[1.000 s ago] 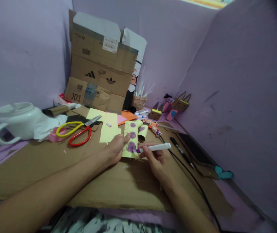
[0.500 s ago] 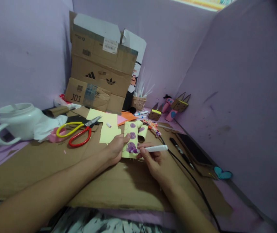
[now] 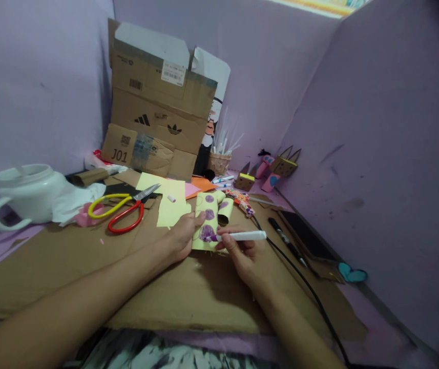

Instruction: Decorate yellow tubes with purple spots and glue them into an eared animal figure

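My left hand [image 3: 187,233] grips the left edge of a yellow paper piece [image 3: 212,223] marked with purple spots, its thumb on top. Between the closed fingers of my right hand [image 3: 240,247] is a white marker [image 3: 248,236], its purple tip on the lowest spot. Just behind lies a rolled yellow piece [image 3: 225,209] with purple spots. A small white cap [image 3: 171,198] rests on a yellow sheet [image 3: 169,212] beyond my left hand. To the left are scissors [image 3: 137,202] with one yellow and one red handle.
A large cardboard sheet [image 3: 69,271] covers the table. Behind stands a folded cardboard box [image 3: 161,102]. At the left is a white teapot [image 3: 30,195]. On the right lie a black marker [image 3: 286,241], a black cable [image 3: 311,289] and a dark flat object [image 3: 311,236].
The marker tip has shifted very slightly on the lowest purple spot. Both hands keep their hold, and the whole view has moved a little.
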`<state>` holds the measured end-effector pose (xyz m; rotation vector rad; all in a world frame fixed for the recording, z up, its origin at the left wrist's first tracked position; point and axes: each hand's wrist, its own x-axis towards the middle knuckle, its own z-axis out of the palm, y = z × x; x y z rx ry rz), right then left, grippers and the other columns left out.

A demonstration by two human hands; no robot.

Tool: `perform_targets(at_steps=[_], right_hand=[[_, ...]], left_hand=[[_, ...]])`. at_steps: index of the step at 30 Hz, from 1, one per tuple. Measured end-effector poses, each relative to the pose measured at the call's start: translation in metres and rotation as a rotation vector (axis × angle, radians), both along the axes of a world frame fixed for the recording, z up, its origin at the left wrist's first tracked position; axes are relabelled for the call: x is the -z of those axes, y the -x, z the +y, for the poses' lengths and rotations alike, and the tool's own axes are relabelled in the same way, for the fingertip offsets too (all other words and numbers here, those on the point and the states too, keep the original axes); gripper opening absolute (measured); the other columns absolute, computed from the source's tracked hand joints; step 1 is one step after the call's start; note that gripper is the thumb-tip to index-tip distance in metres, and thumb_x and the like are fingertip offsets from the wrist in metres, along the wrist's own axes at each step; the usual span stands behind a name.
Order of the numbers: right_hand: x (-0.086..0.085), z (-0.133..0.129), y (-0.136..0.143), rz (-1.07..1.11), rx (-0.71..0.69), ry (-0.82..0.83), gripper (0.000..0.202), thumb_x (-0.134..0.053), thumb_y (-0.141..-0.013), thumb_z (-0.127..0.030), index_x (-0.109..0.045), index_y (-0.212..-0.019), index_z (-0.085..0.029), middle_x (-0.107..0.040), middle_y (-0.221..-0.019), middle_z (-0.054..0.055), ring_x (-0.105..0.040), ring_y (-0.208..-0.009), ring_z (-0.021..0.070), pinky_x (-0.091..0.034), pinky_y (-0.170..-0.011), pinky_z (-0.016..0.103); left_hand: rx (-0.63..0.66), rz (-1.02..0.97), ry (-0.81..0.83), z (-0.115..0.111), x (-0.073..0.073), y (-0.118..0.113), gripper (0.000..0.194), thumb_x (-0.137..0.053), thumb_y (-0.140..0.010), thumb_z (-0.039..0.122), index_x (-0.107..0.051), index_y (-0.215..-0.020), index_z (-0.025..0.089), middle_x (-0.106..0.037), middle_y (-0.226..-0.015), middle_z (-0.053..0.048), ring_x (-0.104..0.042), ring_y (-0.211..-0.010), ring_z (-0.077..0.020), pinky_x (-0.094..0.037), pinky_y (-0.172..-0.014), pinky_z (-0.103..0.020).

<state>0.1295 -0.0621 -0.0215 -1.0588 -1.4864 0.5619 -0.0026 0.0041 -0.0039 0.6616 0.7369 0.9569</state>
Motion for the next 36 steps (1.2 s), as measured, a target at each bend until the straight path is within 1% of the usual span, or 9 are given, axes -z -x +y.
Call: perform_targets(at_steps=[4, 9, 12, 19, 25, 29, 33, 36], right_hand=[[0.0027, 0.0017, 0.0008, -0.002, -0.024, -0.003, 0.021, -0.058, -0.085, -0.037, -0.066, -0.084, -0.018, -0.069, -0.070, 0.004, -0.067, -0.057, 0.0156, -0.053, -0.054, 0.025], [0.0037, 0.0021, -0.0003, -0.007, -0.007, 0.011, 0.023, -0.058, -0.085, -0.039, -0.066, -0.082, -0.018, -0.069, -0.069, 0.004, -0.066, -0.056, 0.0154, -0.052, -0.053, 0.025], [0.0032, 0.0018, -0.0014, -0.009, 0.014, 0.026, 0.025, -0.058, -0.084, -0.041, -0.066, -0.081, -0.017, -0.069, -0.068, 0.005, -0.066, -0.055, 0.0159, -0.052, -0.052, 0.025], [0.0001, 0.0003, -0.0030, -0.004, 0.053, 0.054, 0.029, -0.058, -0.085, -0.042, -0.067, -0.083, -0.015, -0.072, -0.073, 0.009, -0.066, -0.057, 0.0174, -0.053, -0.054, 0.028], [-0.0023, -0.0011, -0.0038, 0.012, 0.079, 0.035, 0.030, -0.058, -0.085, -0.043, -0.068, -0.079, -0.016, -0.071, -0.068, 0.007, -0.065, -0.054, 0.0165, -0.052, -0.050, 0.026], [-0.0012, -0.0009, -0.0037, 0.018, 0.052, 0.031, 0.029, -0.058, -0.084, -0.043, -0.067, -0.081, -0.016, -0.070, -0.067, 0.006, -0.066, -0.055, 0.0167, -0.053, -0.052, 0.027], [-0.0006, -0.0003, -0.0026, 0.002, 0.037, 0.045, 0.029, -0.058, -0.084, -0.043, -0.067, -0.083, -0.015, -0.070, -0.071, 0.007, -0.066, -0.056, 0.0171, -0.053, -0.054, 0.027], [-0.0008, 0.0001, -0.0012, 0.020, 0.025, 0.029, 0.027, -0.059, -0.084, -0.041, -0.066, -0.082, -0.016, -0.070, -0.073, 0.007, -0.066, -0.057, 0.0168, -0.053, -0.054, 0.027]], left_hand=[[0.001, 0.002, 0.000, 0.0003, 0.0007, -0.0001, 0.014, -0.058, -0.083, 0.013, -0.064, -0.095, 0.009, -0.069, -0.069, -0.008, -0.064, -0.052, -0.0170, -0.056, -0.054, -0.029], [-0.015, 0.049, -0.001, -0.0013, -0.0022, -0.0010, 0.015, -0.051, -0.085, 0.008, -0.064, -0.093, 0.008, -0.068, -0.065, -0.007, -0.062, -0.049, -0.0152, -0.053, -0.049, -0.026], [-0.008, 0.060, -0.006, -0.0017, -0.0035, -0.0010, 0.018, -0.047, -0.087, 0.008, -0.064, -0.094, 0.007, -0.067, -0.064, -0.008, -0.063, -0.050, -0.0165, -0.054, -0.050, -0.027], [0.020, 0.042, -0.003, -0.0007, -0.0016, 0.0000, 0.021, -0.046, -0.088, 0.009, -0.062, -0.100, 0.007, -0.068, -0.066, -0.010, -0.066, -0.054, -0.0192, -0.057, -0.053, -0.031], [0.010, 0.048, 0.019, -0.0009, -0.0020, -0.0010, 0.020, -0.048, -0.087, 0.010, -0.061, -0.102, 0.007, -0.068, -0.068, -0.010, -0.066, -0.055, -0.0194, -0.057, -0.055, -0.033], [0.019, 0.037, 0.006, 0.0000, -0.0013, -0.0010, 0.021, -0.048, -0.087, 0.010, -0.062, -0.102, 0.006, -0.069, -0.068, -0.011, -0.066, -0.055, -0.0198, -0.057, -0.055, -0.032], [0.013, 0.052, -0.006, -0.0006, -0.0015, -0.0003, 0.022, -0.044, -0.089, 0.009, -0.062, -0.100, 0.006, -0.068, -0.065, -0.010, -0.065, -0.053, -0.0186, -0.056, -0.053, -0.030], [0.011, 0.039, -0.018, -0.0015, -0.0019, 0.0002, 0.020, -0.045, -0.088, 0.009, -0.063, -0.097, 0.006, -0.068, -0.064, -0.009, -0.065, -0.053, -0.0178, -0.055, -0.052, -0.028]])
